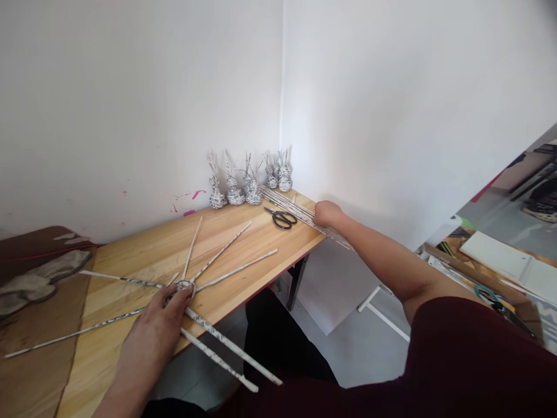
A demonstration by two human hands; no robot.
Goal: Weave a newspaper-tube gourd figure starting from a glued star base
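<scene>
My left hand (163,316) has its thumb and fingers closed on the small woven centre (186,285) of a newspaper-tube piece. Several rolled paper spokes (235,270) radiate from that centre over the table, and two of them (235,342) stick out past its front edge. At the table's right end, my right hand (327,213) is over a bundle of thin rolled paper tubes (289,203). Its fingers are hidden, so whether it grips any tube does not show. Black-handled scissors (282,218) lie beside the bundle, near that hand.
Several woven newspaper gourd shapes (235,191) stand against the wall at the back of the wooden table (152,249). A dirty work glove (43,278) lies on a brown board at left. To my right, a cardboard box (522,310) holds teal-handled scissors (487,294).
</scene>
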